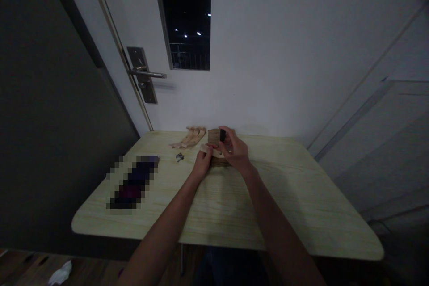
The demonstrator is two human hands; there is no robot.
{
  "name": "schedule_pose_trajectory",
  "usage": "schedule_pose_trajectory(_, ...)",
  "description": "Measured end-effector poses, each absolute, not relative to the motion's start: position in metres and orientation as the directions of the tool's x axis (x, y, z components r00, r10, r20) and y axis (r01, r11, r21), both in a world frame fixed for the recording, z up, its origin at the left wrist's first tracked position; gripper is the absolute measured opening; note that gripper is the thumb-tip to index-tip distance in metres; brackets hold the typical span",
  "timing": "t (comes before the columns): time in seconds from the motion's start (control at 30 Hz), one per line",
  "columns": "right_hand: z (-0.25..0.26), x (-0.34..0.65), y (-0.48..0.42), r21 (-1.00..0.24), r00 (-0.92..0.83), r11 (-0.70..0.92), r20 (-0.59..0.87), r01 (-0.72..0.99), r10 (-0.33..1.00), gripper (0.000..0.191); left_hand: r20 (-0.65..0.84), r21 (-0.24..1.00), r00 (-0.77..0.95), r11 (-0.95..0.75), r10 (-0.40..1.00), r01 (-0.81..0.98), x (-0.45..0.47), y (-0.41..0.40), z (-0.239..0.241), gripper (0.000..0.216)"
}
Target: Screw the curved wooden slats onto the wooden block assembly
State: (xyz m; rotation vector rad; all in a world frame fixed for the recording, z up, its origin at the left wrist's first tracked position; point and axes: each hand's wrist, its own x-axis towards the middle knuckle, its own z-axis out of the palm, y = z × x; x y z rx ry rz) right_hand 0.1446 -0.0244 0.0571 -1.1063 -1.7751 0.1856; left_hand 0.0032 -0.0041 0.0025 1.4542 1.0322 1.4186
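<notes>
Both my hands meet at the far middle of a pale wooden table (pixel 234 214). My left hand (pixel 202 164) is closed around a light wooden piece (pixel 205 147) at its near left end. My right hand (pixel 236 148) pinches a small black object (pixel 222 135) against the top of a brown wooden block (pixel 213 135). Just left of the hands lies a bundle of curved pale wooden slats (pixel 189 138). A few small dark screws (pixel 180 157) lie on the table beside my left hand.
A blurred-out dark flat object (pixel 133 182) lies on the table's left part. Behind the table stands a white door with a metal lever handle (pixel 147 74) and a narrow dark window (pixel 187 18). A crumpled white thing (pixel 60 273) lies on the floor at bottom left.
</notes>
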Motion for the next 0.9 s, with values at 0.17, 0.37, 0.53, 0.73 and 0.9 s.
schedule_pose_trajectory(0.17, 0.057, 0.1481, -0.024, -0.653, -0.085, 0.56, 0.609, 0.51, 0.788, 0.047, 0.314, 0.949, 0.032, -0.314, 0.949, -0.005, 0.0033, -0.0056, 0.0056, 0.036)
schedule_pose_trajectory(0.37, 0.0536, 0.1484, -0.018, -0.659, -0.088, 0.579, 0.62, 0.481, 0.779, 0.046, 0.321, 0.947, 0.03, -0.321, 0.947, 0.015, 0.0034, -0.005, 0.0054, 0.035)
schedule_pose_trajectory(0.53, 0.0544, 0.1462, -0.0184, -0.577, -0.098, 0.6, 0.67, 0.554, 0.736, 0.039, 0.305, 0.952, 0.011, -0.305, 0.952, 0.013, 0.0042, -0.0064, 0.0071, 0.035)
schedule_pose_trajectory(0.73, 0.0554, 0.145, -0.0227, -0.566, -0.09, 0.561, 0.651, 0.604, 0.754, 0.047, 0.3, 0.954, 0.01, -0.3, 0.954, 0.009, 0.0034, -0.0049, 0.0037, 0.037)
schedule_pose_trajectory(0.9, 0.0524, 0.1483, -0.0199, -0.651, -0.085, 0.559, 0.61, 0.513, 0.788, 0.051, 0.344, 0.939, 0.039, -0.344, 0.938, 0.0, 0.0025, -0.0014, -0.0004, 0.039)
